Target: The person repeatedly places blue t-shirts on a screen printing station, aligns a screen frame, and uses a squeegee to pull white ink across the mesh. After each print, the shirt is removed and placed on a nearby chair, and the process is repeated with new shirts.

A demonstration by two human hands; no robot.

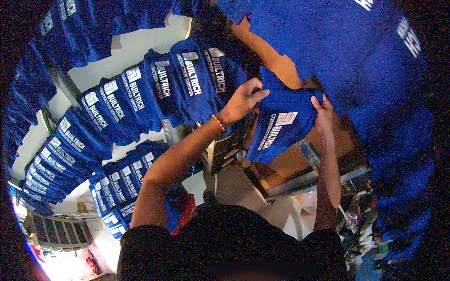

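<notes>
A blue shirt or shirt panel with a white print hangs between my two hands, its surface facing me. My left hand, with a beaded bracelet at the wrist, is curled in a pinch at the cloth's left edge; the grip itself is partly hidden. On the opposite edge, my right hand pinches the cloth, thumb on top. Behind it, another person's bare arm reaches down close to the cloth's upper edge.
Rows of printed blue shirts lie over pale boards on the left. A large blue cloth fills the upper right. Below the held shirt is a brown wooden surface with a metal-edged frame. Mixed clutter lies at lower right.
</notes>
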